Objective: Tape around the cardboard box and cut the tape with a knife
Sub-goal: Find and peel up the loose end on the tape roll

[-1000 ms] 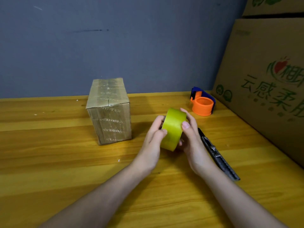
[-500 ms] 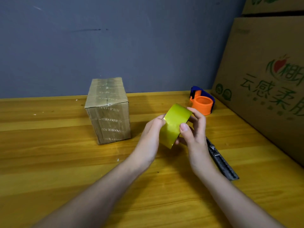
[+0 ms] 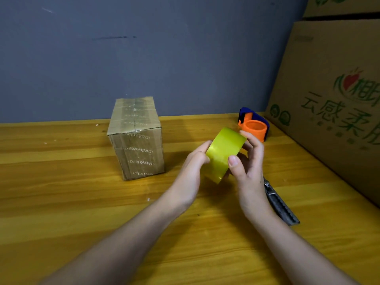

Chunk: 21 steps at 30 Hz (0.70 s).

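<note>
Grey-blue wall closes off the back of a yellow wooden desk [image 3: 61, 192], whose far edge runs straight along the wall's foot. On the right, a large printed carton [image 3: 333, 103] stands on the desk and walls off that side, its lower edge slanting toward the viewer. A small cardboard box [image 3: 136, 138], already banded with clear printed tape, stands upright toward the back, left of centre, set a little forward of the wall. Near the back right corner sits an orange and blue tape dispenser [image 3: 254, 125], just beside the big carton. A grey utility knife [image 3: 279, 202] lies flat on the desk at the right, pointing away from the viewer, partly hidden behind the right wrist. Both hands are raised over the middle of the desk, to the right of the small box and apart from it. The left hand [image 3: 192, 169] has its fingers curled onto the left side of a roll of yellow tape [image 3: 223, 154], and the right hand [image 3: 249, 161] grips the roll's right side, thumb laid on its outer face and fingers wrapped behind. The roll is tilted, its upper end leaning right. Wide bare wood stretches across the left and the near part of the desk.
</note>
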{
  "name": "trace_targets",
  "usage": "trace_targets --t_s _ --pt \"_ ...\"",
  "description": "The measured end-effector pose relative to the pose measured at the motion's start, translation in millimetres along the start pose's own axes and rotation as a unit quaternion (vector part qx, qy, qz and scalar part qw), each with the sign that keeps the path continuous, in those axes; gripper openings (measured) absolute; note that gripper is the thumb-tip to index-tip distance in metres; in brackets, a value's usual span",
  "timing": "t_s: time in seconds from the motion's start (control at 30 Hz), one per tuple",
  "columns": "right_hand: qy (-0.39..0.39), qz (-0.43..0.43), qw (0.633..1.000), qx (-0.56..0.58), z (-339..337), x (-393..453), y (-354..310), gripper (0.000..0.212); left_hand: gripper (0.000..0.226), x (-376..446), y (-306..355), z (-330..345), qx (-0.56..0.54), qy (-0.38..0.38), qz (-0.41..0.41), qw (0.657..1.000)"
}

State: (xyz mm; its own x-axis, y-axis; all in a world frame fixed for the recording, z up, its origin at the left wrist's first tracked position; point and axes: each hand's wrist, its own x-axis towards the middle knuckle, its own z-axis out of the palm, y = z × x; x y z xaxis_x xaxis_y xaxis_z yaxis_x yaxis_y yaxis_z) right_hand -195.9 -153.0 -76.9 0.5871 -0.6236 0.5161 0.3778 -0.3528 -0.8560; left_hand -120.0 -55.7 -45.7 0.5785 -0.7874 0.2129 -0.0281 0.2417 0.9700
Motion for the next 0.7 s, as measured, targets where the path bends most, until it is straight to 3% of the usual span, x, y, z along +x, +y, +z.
trace_targets --t_s 0.13,0.27,0.47,0.7 --pt "0.003 0.007 1.000 0.004 1.6 0.2 1.0 0.081 0.039 0.2 1.5 1.5 0.008 0.013 -0.008 1.000" --pt "0.006 0.005 1.000 0.006 1.6 0.5 2.6 0.078 0.063 1.1 -3.9 -1.3 0.026 0.052 -0.039 0.998" --pt "0.009 -0.014 1.000 -0.001 1.6 -0.4 2.3 0.084 0.065 0.8 -7.8 -2.3 0.034 0.071 -0.048 0.996" --pt "0.003 0.003 1.000 0.029 2.3 0.7 -0.8 0.079 0.034 0.3 0.6 -1.5 0.018 0.011 -0.017 1.000"
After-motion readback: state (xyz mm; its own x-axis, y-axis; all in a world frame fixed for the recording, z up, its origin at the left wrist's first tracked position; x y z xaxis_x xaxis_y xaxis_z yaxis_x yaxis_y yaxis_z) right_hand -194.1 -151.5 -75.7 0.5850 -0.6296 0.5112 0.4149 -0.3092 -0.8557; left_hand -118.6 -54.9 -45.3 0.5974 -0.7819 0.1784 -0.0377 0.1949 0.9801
